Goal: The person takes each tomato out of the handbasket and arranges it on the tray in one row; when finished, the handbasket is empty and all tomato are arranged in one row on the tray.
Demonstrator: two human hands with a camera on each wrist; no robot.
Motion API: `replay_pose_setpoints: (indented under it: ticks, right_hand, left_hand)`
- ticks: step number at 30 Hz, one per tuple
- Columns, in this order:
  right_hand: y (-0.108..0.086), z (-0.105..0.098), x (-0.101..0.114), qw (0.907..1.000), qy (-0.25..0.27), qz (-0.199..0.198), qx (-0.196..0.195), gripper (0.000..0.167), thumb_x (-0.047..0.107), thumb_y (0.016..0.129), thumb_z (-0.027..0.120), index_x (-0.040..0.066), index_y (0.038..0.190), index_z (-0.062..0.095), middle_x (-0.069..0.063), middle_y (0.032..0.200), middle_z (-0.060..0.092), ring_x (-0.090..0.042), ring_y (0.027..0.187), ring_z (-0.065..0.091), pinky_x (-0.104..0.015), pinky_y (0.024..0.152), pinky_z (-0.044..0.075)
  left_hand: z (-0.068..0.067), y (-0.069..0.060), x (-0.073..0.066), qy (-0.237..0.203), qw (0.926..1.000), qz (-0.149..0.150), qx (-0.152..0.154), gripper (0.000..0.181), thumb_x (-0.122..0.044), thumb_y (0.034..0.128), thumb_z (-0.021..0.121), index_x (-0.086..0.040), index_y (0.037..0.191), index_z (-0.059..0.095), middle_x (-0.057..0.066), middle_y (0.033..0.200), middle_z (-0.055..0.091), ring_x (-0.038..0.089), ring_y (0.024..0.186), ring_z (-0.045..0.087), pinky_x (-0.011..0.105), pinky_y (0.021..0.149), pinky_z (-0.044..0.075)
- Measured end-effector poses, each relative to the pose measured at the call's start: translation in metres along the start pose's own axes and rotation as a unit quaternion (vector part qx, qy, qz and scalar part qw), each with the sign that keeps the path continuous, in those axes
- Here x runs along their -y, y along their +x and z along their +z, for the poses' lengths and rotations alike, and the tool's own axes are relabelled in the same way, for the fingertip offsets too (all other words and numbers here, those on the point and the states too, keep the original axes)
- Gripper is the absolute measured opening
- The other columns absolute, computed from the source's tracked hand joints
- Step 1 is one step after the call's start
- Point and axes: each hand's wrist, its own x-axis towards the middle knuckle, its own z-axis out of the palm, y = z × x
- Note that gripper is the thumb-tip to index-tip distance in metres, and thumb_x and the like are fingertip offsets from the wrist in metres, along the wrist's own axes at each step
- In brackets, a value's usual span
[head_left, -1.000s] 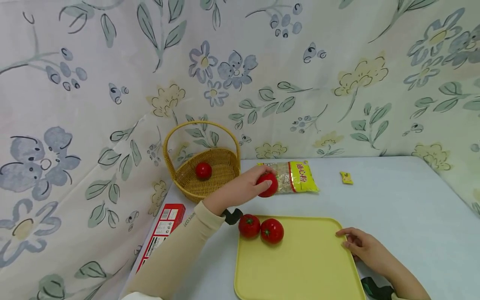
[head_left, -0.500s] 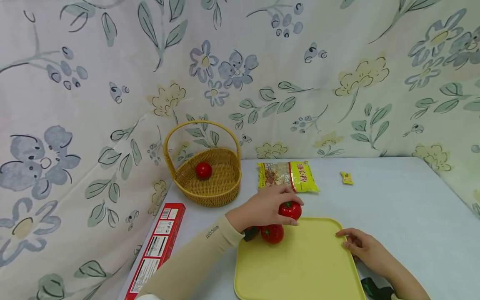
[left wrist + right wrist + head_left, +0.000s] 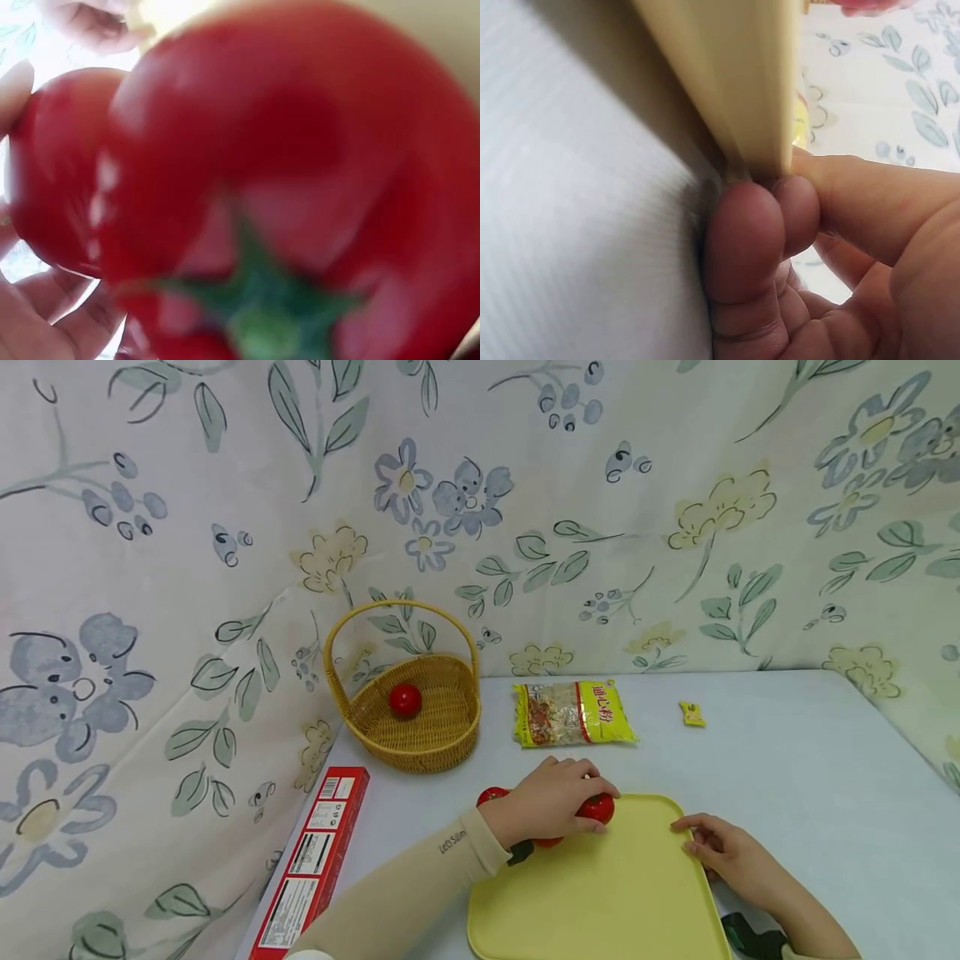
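A round, glossy red tomato [image 3: 597,807] is just below and right of the centre of the head view, over the upper part of a flat, pale-yellow rectangular tray [image 3: 600,902] with rounded corners; whether it touches the tray cannot be told. The left hand [image 3: 551,806] grips it, fingers curved over the far side and thumb along the near side, parted only by the fruit's width. Partly hidden by this hand are a second red tomato [image 3: 491,795] at the tray's upper-left corner and a third red tomato [image 3: 548,842] beneath the palm. In the left wrist view, a blurred tomato with a green star-shaped stalk fills most of the frame, the gripped one to its left.

At the lower right of the head view, the right hand [image 3: 731,852] pinches the tray's right rim between thumb and fingers.

Farther out, a golden woven basket [image 3: 420,758] with a tall handle stands left of centre, a fourth red tomato [image 3: 406,701] inside. A yellow-and-clear plastic food bag [image 3: 573,714] lies right of it, a tiny yellow packet [image 3: 692,714] at centre right, and a long red-and-white box [image 3: 318,860] at lower left.
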Motion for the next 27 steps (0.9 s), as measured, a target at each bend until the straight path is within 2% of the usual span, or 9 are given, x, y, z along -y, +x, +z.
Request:
replay_pose_setpoints:
  ticks: [11, 16, 27]
  right_hand:
    - [0.000, 0.001, -0.001, 1.0000, -0.002, 0.002, -0.002, 0.032, 0.007, 0.108, 0.057, -0.011, 0.134, 0.055, -0.005, 0.084, 0.053, -0.021, 0.060, 0.051, -0.032, 0.054, 0.049]
    - [-0.001, 0.001, 0.000, 1.0000, 0.005, -0.001, 0.000, 0.032, 0.006, 0.108, 0.056, -0.012, 0.134, 0.054, -0.005, 0.084, 0.052, -0.022, 0.059, 0.050, -0.032, 0.054, 0.049]
    - [-0.001, 0.002, 0.000, 0.9999, -0.006, -0.008, -0.010, 0.031, 0.006, 0.108, 0.057, -0.011, 0.133, 0.055, -0.005, 0.085, 0.052, -0.021, 0.060, 0.050, -0.032, 0.054, 0.049]
  left_hand:
    - [0.018, 0.006, -0.001, 0.002, 0.9992, -0.008, 0.039, 0.051, -0.057, 0.0998, 0.064, -0.037, 0.147, 0.058, -0.008, 0.135, 0.058, 0.008, 0.117, 0.055, 0.029, 0.098, 0.044]
    - [0.022, 0.005, -0.002, 0.013, 0.9990, -0.011, 0.041, 0.053, -0.058, 0.1000, 0.063, -0.035, 0.148, 0.057, -0.007, 0.135, 0.058, 0.009, 0.116, 0.055, 0.030, 0.098, 0.045]
    - [0.032, 0.005, -0.001, -0.003, 0.9987, -0.021, 0.047, 0.063, -0.060, 0.1018, 0.058, -0.030, 0.156, 0.046, -0.006, 0.142, 0.054, 0.008, 0.125, 0.053, 0.032, 0.104, 0.046]
